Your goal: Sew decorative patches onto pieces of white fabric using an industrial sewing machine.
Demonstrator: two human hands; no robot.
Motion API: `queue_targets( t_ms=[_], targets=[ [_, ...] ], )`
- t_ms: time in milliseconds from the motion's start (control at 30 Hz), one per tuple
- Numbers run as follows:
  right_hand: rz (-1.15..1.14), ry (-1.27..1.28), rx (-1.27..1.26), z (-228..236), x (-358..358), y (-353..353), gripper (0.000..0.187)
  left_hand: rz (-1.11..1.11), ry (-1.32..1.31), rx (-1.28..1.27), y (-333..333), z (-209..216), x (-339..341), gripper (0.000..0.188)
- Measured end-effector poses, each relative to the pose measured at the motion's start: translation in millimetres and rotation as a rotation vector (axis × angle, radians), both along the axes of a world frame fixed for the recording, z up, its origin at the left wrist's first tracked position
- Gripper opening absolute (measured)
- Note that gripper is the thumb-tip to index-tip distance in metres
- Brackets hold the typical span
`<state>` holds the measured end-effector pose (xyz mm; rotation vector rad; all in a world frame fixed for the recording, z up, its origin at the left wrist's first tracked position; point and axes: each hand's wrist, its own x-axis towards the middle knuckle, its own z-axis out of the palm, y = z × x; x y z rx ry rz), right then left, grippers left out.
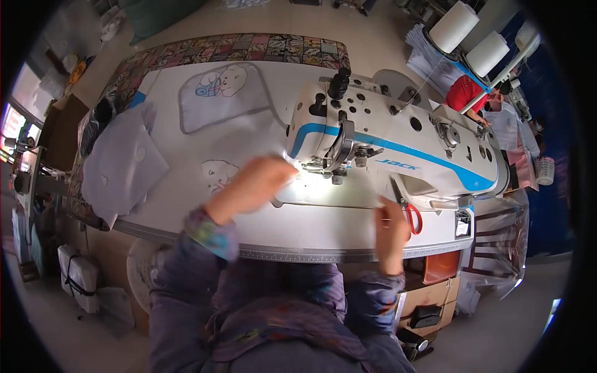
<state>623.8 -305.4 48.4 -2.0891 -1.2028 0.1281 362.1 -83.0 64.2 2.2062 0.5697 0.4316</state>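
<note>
A white sewing machine (398, 146) with a blue stripe stands across the right half of the table, its lamp lighting the needle area. My left hand (255, 185), smeared by motion, hovers just left of the needle, by a white cloth piece with a printed puppy (217, 173). The blur hides whether its fingers grip anything. My right hand (392, 233), also blurred, is near the table's front edge, right beside red-handled scissors (413, 219). Its fingers seem bent, but their grip is unclear. Beyond my left hand lies a grey-edged white bib (224, 96) with a puppy print.
Stacked white cloth pieces (121, 165) hang over the table's left edge. Thread cones (454, 28) stand at the upper right, near a person in red (463, 93). A ruler strip (311, 255) runs along the front edge. A chair (497, 242) stands right of the table.
</note>
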Motion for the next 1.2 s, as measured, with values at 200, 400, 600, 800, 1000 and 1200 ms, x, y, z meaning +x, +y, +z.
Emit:
queue_targets(
  t_ms=[200, 400, 600, 800, 1000, 1200],
  targets=[
    [-0.11, -0.363, -0.279, -4.4, 52.2, -44.7, 0.057, 0.735, 0.657, 0.756, 118.8, -22.0, -68.4, 0.02],
    [0.37, 0.324, -0.27, 24.0, 20.4, -30.4, 0.065, 0.911, 0.419, 0.896, 129.3, 42.8, -126.0, 0.023],
    [0.935, 1.455, -0.096, 40.8, -121.9, 17.8, 0.067, 1.083, 0.203, 1.109, 31.8, 139.6, -183.9, 0.019],
    [0.95, 1.471, -0.004, 31.4, -244.1, 114.8, 0.057, 1.126, 0.224, 1.065, -17.7, 124.8, -207.2, 0.019],
    [0.763, 1.291, 0.142, 23.5, -264.9, 134.0, 0.05, 1.162, 0.181, 0.909, -42.5, 94.3, -220.5, 0.019],
    [0.735, 1.163, -0.076, 33.5, -214.5, 70.7, 0.035, 1.219, 0.044, 0.77, -116.6, -4.2, -305.2, 0.034]
  ],
)
